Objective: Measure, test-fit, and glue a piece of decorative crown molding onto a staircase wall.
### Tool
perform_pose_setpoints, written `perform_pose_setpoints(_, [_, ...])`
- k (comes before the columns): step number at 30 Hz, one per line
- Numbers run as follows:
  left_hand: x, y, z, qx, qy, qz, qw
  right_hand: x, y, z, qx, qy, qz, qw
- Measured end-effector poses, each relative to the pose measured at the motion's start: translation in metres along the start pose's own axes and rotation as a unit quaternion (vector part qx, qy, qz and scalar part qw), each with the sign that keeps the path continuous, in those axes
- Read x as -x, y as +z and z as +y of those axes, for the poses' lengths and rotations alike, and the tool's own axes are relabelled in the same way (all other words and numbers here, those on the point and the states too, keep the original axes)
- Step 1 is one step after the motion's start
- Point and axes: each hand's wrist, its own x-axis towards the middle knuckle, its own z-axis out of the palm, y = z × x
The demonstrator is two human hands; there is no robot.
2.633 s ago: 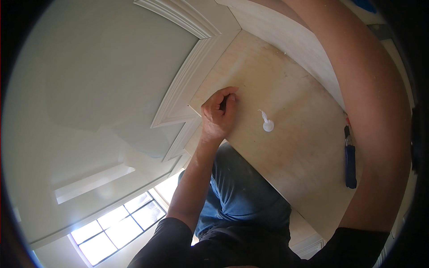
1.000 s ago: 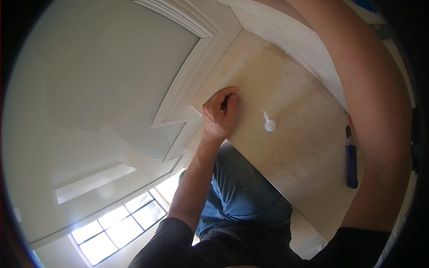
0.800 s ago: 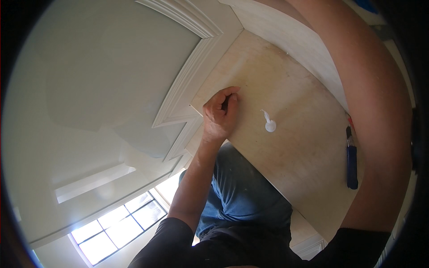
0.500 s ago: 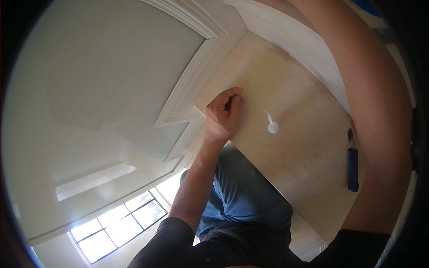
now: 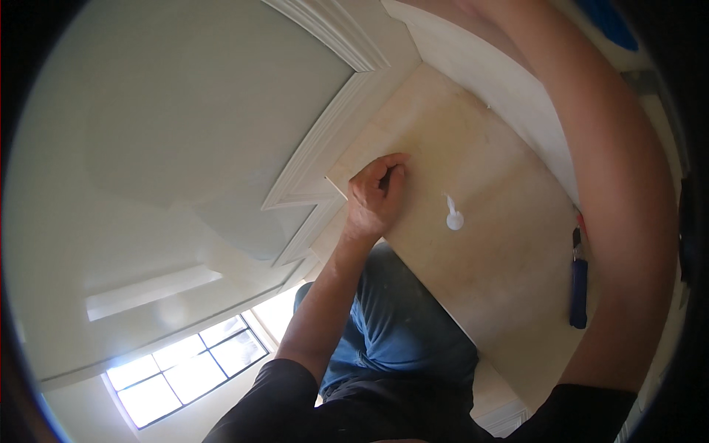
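My left hand (image 5: 377,193) rests on the pale wooden board (image 5: 487,273), its fingers loosely curled in a fist. A dark hollow shows between thumb and fingers, with nothing visible in it. To its right lies a small white piece (image 5: 454,220) with a round end and a narrow, tapering tip, apart from the hand. My right forearm (image 5: 613,162) reaches up along the right side and out past the top edge, so the right hand is hidden from sight. Close beside that forearm lies a tool with a dark blue handle (image 5: 578,292) and a metal upper part.
A large white panelled surface (image 5: 199,133) with moulded trim fills the left. A pale upright board (image 5: 480,55) borders the wood at the far side. My knee in jeans (image 5: 406,303) is against the near edge. A bright window (image 5: 185,376) shows at lower left.
The view has shifted slightly, so the board, white piece and left hand sit a little lower. The left hand stays curled in place; the right forearm is still raised.
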Motion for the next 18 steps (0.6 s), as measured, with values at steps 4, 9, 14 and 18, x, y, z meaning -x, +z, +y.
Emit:
perform_pose_setpoints(4, [-0.002,0.004,-0.003,-0.014,0.042,0.014,0.999,0.003,-0.003,-0.012,0.046,0.036,0.017,0.998])
perform_pose_setpoints(9, [-0.002,-0.004,0.003,-0.021,0.023,0.015,0.999,-0.002,-0.006,-0.002,0.065,0.032,0.000,0.997])
perform_pose_setpoints(14, [0.000,-0.008,0.005,0.003,0.031,0.038,0.999,-0.012,-0.006,0.008,-0.112,0.067,0.039,0.991])
perform_pose_setpoints(18, [0.002,-0.013,0.007,0.010,0.024,0.025,0.999,-0.007,-0.001,0.006,-0.086,0.045,0.071,0.993])
